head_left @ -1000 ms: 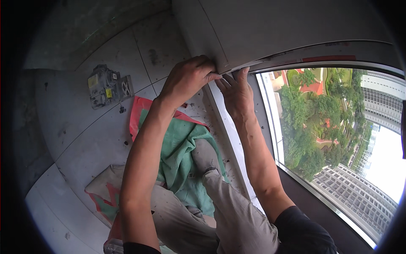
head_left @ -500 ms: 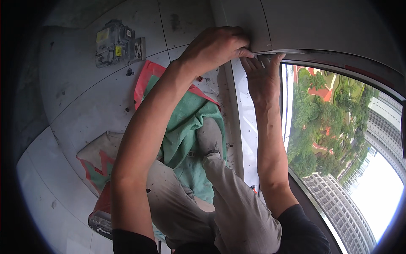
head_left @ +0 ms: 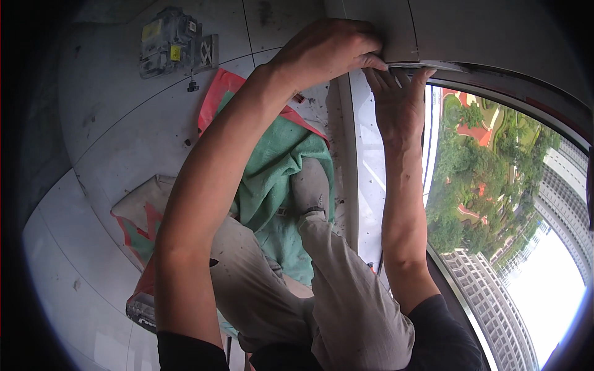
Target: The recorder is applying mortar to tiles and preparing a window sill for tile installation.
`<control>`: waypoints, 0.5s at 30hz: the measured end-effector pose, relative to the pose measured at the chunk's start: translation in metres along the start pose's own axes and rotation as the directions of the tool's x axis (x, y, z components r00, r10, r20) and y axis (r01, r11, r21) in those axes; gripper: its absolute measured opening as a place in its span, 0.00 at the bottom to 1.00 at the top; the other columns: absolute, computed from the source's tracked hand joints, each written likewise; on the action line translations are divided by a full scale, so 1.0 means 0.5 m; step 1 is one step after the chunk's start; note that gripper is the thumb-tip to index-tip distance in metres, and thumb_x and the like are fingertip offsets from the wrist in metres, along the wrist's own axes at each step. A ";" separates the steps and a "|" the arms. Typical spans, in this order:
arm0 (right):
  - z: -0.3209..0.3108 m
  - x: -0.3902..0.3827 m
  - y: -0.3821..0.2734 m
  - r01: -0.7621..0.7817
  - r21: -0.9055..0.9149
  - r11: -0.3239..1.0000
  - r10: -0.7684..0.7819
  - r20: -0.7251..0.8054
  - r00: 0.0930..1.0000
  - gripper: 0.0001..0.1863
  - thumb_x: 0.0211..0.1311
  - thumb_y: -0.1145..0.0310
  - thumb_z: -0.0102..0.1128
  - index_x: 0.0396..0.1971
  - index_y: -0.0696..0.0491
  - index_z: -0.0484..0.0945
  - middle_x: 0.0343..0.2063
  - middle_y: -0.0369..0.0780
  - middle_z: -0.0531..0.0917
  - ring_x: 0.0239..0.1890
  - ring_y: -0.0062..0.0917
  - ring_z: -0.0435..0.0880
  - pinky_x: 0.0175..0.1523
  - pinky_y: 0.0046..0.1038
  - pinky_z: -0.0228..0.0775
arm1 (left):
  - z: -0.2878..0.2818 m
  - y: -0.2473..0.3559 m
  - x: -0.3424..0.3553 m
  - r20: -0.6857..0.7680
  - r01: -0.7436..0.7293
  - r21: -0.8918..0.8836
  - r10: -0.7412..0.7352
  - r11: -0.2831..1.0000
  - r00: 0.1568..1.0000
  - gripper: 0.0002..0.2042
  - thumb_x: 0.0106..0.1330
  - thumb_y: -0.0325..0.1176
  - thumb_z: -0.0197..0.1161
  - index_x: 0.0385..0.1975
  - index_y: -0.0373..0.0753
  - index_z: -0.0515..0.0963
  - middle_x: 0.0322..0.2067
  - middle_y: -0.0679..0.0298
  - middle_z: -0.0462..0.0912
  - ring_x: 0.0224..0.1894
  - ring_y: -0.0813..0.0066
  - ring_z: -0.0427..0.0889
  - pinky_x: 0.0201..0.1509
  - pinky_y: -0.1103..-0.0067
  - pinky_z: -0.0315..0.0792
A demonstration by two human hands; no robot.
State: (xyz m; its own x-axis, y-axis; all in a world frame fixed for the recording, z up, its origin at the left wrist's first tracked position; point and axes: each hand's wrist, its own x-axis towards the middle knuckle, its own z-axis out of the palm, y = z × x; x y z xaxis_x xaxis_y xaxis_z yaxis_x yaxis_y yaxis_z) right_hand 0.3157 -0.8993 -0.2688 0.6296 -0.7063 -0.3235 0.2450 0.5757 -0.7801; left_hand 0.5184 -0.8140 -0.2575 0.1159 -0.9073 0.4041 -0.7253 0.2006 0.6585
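A thin grey strip (head_left: 427, 65) along the top edge of the window frame (head_left: 495, 93) is being worked on, right where the grey wall panel (head_left: 495, 31) meets the glass. The left hand (head_left: 328, 52) is curled over it, with the fingertips pressed down on the strip's end. The right hand (head_left: 396, 102) is held flat and open, fingers spread a little, pushed up under the strip. Nothing is pinched that can be seen. Far down outside the window, trees and tall buildings (head_left: 495, 297) are seen, so a slip here could be bad: if too much weight is leaned toward the glass, balance could be lost. Fingers could be nipped if the strip snaps into place fast. The green cloth (head_left: 272, 179) and the bag (head_left: 145, 213) under the knees could slide on the smooth floor tiles (head_left: 93, 154). The small yellow and grey tool (head_left: 170, 40) is left well apart, out of easy reach.
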 end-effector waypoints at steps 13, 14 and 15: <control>0.012 -0.005 0.000 0.028 -0.011 1.000 -0.028 -0.018 0.999 0.59 0.75 0.29 0.59 0.85 0.61 0.49 0.84 0.52 0.57 0.85 0.47 0.60 0.89 0.51 0.57 | 0.002 0.005 -0.001 -0.049 -0.027 -0.010 0.027 1.000 0.998 0.14 0.70 0.44 0.76 0.41 0.37 0.88 0.39 0.58 0.88 0.41 0.53 0.90 0.46 0.63 0.82; 0.013 -0.006 0.000 0.037 -0.022 0.999 -0.037 -0.009 0.999 0.59 0.75 0.29 0.59 0.85 0.61 0.50 0.84 0.52 0.58 0.85 0.47 0.60 0.89 0.51 0.57 | 0.000 0.003 -0.003 -0.041 -0.017 0.002 0.017 1.000 0.999 0.14 0.71 0.44 0.76 0.41 0.37 0.88 0.39 0.58 0.88 0.41 0.53 0.90 0.46 0.63 0.83; 0.014 -0.007 0.000 0.035 -0.023 0.999 -0.035 -0.011 0.999 0.59 0.75 0.29 0.59 0.85 0.61 0.50 0.84 0.52 0.58 0.85 0.47 0.60 0.89 0.51 0.57 | 0.000 0.005 -0.005 -0.030 -0.004 0.012 0.004 1.000 1.000 0.14 0.71 0.44 0.75 0.41 0.37 0.88 0.39 0.58 0.88 0.41 0.53 0.90 0.46 0.64 0.83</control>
State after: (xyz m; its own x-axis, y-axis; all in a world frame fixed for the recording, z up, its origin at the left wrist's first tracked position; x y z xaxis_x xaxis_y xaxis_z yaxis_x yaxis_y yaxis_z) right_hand 0.3187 -0.8941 -0.2641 0.6120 -0.7310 -0.3018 0.2501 0.5409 -0.8031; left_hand 0.5161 -0.8112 -0.2568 0.1333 -0.8948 0.4262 -0.7338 0.2000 0.6493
